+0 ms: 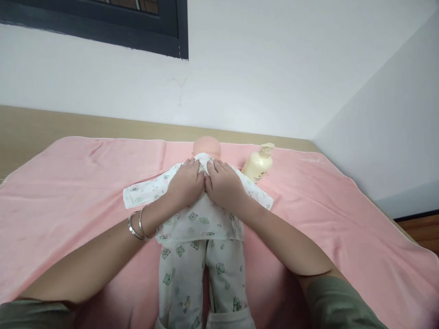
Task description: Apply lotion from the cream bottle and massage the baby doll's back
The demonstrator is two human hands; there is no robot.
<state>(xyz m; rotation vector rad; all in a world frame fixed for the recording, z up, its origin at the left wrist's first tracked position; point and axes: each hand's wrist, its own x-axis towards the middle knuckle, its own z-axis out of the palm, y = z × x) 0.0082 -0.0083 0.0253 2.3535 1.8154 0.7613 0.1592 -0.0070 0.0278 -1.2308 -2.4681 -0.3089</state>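
Pink blanket (68,183): soft, creased. Bangles (135,228): two, silvery. Left hand (186,183): open, palm down on shirt. Doll (206,145): smooth round head near blanket's far edge, at middle; already wearing printed shirt (202,228) and trousers (185,274). Right hand (228,186): open, flat on shirt, alongside the left. Pump bottle (258,165): glossy, cream, untouched, towards far right corner.

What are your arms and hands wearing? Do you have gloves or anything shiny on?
No gloves: my left hand and right hand are both bare. Two thin, silvery bangles circle my left wrist, and my right wrist has none. The green sleeves end near my elbows.
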